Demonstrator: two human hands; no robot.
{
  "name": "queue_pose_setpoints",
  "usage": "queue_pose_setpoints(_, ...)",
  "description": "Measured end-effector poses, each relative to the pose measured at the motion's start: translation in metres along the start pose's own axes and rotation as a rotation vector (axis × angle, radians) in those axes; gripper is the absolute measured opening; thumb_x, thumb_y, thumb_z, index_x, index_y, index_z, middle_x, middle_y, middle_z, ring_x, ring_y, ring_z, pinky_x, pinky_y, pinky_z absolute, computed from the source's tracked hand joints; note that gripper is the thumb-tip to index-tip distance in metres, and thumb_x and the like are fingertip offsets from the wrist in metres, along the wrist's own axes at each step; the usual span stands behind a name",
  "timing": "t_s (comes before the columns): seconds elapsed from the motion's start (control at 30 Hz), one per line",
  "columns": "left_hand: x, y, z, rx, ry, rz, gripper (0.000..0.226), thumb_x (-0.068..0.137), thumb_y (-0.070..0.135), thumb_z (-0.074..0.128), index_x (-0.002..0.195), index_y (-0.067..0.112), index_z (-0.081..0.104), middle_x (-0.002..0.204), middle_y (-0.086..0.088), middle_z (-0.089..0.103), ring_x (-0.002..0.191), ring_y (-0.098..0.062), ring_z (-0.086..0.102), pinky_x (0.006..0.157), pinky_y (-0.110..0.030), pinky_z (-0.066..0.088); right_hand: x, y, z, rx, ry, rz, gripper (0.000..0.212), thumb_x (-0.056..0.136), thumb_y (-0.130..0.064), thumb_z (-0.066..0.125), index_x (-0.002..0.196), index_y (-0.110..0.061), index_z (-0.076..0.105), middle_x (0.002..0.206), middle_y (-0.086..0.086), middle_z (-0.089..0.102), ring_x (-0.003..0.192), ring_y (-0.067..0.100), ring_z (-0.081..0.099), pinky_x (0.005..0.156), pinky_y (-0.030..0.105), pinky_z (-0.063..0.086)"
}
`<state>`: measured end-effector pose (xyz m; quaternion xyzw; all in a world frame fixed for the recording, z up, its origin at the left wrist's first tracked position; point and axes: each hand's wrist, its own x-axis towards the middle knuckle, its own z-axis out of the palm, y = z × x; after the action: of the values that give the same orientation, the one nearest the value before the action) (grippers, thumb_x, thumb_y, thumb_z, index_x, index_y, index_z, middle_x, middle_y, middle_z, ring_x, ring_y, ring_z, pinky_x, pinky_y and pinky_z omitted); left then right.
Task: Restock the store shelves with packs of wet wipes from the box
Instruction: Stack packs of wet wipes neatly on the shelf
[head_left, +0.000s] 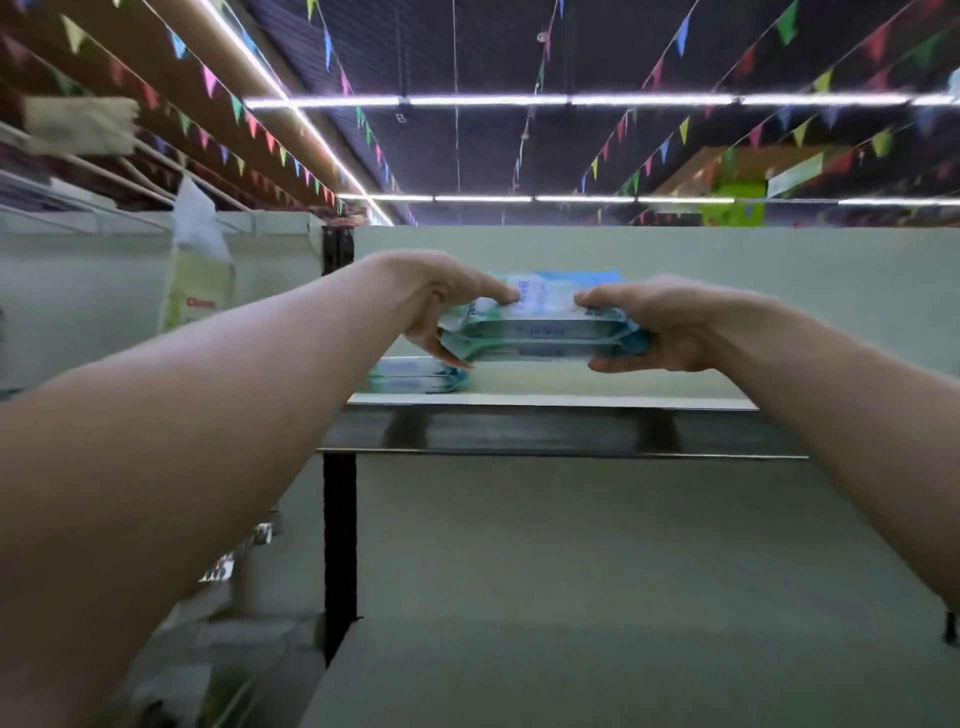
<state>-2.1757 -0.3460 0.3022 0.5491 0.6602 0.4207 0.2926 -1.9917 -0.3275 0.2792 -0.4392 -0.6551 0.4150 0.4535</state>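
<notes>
We are holding two stacked packs of wet wipes (540, 325) just above the top shelf (571, 400).
Our left hand (434, 304) and right hand (662, 327) are gripping the stack's ends, thumbs on top; other packs (413, 376) are lying on the shelf, lower left.

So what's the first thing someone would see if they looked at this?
Two bare arms reach up, with the left hand and right hand gripping a stack of blue-green wet wipe packs between them, right in the middle, over the top shelf. Another pile of packs already lies on that shelf, just to the left. Overhead, strings of colourful little flags and bright light strips cross the dark ceiling.
</notes>
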Motion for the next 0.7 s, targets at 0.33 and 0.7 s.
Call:
queue_pose_setpoints(0.33, 0.054, -0.024, -0.043, 0.061, 0.092, -0.106, 0.055, 0.085, 0.044, 0.068, 0.125, 0.011, 0.05, 0.111, -0.013, 0.06, 0.08, -0.024, 0.064, 0.059, -0.036, 0.056, 0.059, -0.007, 0.048, -0.144, -0.119, -0.008, 0.017, 0.096, -0.029, 0.056, 0.093, -0.012, 0.053, 0.092, 0.008, 0.06, 0.074, 0.019, 0.066, 0.057, 0.03, 0.059)
queue_pose_setpoints(0.7, 0.124, -0.047, -0.106, 0.076, 0.118, -0.164, 0.04, 0.091, 0.036, 0.064, 0.116, 0.007, 0.052, 0.093, -0.012, 0.064, 0.071, -0.021, 0.064, 0.058, -0.032, 0.059, 0.141, -0.026, 0.115, -0.311, -0.192, 0.016, 0.022, 0.098, -0.031, 0.052, 0.099, -0.009, 0.053, 0.096, 0.009, 0.063, 0.069, 0.016, 0.064, 0.053, 0.024, 0.057)
